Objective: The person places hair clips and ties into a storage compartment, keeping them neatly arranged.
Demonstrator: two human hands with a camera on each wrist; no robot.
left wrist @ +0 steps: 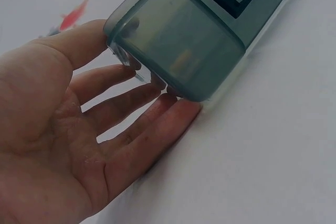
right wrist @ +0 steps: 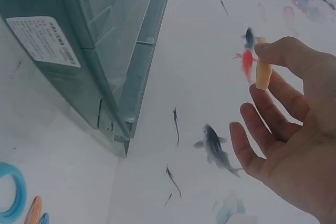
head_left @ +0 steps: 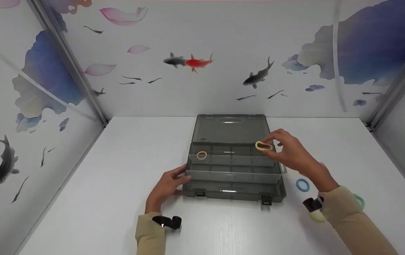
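A grey translucent compartment box point(head_left: 232, 196) stands on the table with its lid point(head_left: 230, 129) laid back. My left hand point(head_left: 167, 184) holds the box's left side, thumb at the rim and fingers along the outer wall, low by the table in the left wrist view. Over the back right of the box, my right hand point(head_left: 291, 150) pinches a yellow hair tie point(head_left: 257, 147) between thumb and index finger, squeezed into an oval; its other fingers are loosely bent. In the back-left compartment a pale orange hair tie point(head_left: 198, 156) leans upright.
Right of the box lie a blue hair tie point(head_left: 297, 185), a green one point(head_left: 361, 202) and a yellow one point(head_left: 317, 216), the last two partly behind the right forearm. An orange band point(right wrist: 33, 211) shows beside the blue one. Printed panels point(head_left: 223, 88) wall in the table's back and sides.
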